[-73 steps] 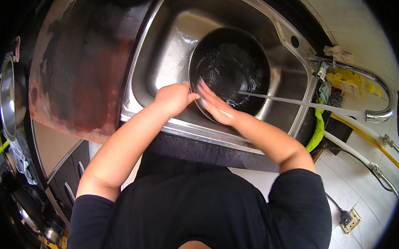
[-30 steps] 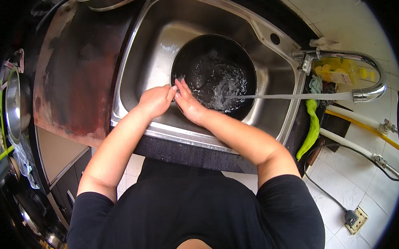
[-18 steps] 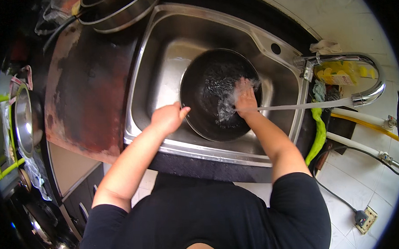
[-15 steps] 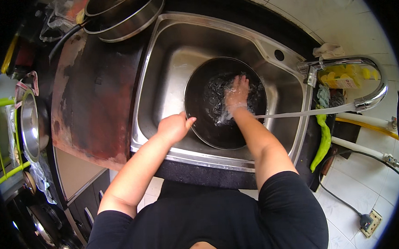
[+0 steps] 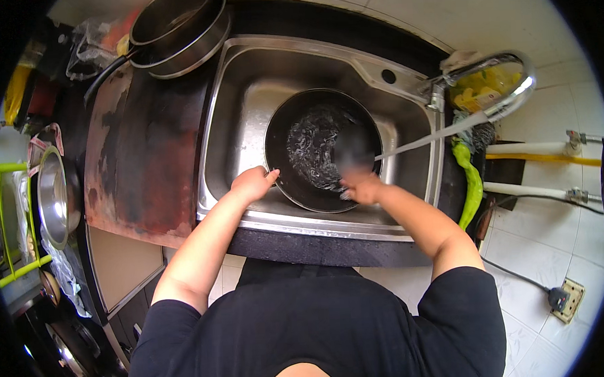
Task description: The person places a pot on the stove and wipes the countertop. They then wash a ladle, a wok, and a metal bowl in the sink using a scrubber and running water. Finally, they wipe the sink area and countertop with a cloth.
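A round dark pan (image 5: 285,179) holding rippling water (image 5: 310,151) sits in the stainless steel sink (image 5: 244,90). My left hand (image 5: 253,184) is closed on its left rim, thumb along the edge. Over the pan's near right side is my right hand (image 5: 362,188), wrist bent; motion smears the fingers, and a grey blur lies just beyond them. From the chrome faucet (image 5: 514,102) at the right, a slanting stream of water (image 5: 431,137) reaches the pan's right rim.
Stacked pans (image 5: 180,32) stand at the back left, beside a worn reddish-brown board (image 5: 142,162). Right of the sink lie a long green pepper (image 5: 471,181) and a yellow package (image 5: 480,90). A metal bowl (image 5: 51,196) is at the far left. A plug (image 5: 558,298) sits in a wall socket.
My right hand has drawn back from the water toward the pan's near right rim, blurring as it moves. My left hand stays on the left rim. The whole view has shifted slightly.
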`<act>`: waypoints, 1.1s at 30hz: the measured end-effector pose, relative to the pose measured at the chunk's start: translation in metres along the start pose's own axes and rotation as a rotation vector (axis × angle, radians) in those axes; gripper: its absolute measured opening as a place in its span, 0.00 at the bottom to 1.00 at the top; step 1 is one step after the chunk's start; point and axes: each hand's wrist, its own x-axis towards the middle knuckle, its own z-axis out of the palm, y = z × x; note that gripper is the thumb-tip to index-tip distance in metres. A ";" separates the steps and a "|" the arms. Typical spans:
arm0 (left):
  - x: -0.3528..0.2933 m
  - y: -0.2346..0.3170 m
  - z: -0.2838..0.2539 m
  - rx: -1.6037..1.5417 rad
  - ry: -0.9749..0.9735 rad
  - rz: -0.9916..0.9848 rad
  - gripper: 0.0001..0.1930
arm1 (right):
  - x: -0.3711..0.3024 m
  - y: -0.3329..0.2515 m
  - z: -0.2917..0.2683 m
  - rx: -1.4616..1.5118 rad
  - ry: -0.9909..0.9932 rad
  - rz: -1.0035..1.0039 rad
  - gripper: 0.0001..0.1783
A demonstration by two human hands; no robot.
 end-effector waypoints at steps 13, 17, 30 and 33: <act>0.002 0.043 -0.001 -0.536 -0.357 -0.372 0.14 | -0.048 0.038 0.030 0.476 0.832 0.501 0.21; -0.011 0.049 -0.019 -0.307 -0.009 -0.258 0.13 | -0.073 0.044 0.036 0.731 0.857 0.423 0.21; -0.161 0.078 -0.079 0.361 0.735 -0.096 0.12 | -0.100 0.054 -0.020 0.681 0.950 0.145 0.20; -0.192 0.077 -0.082 0.347 0.882 -0.045 0.12 | -0.082 0.094 -0.056 0.804 1.249 -0.009 0.18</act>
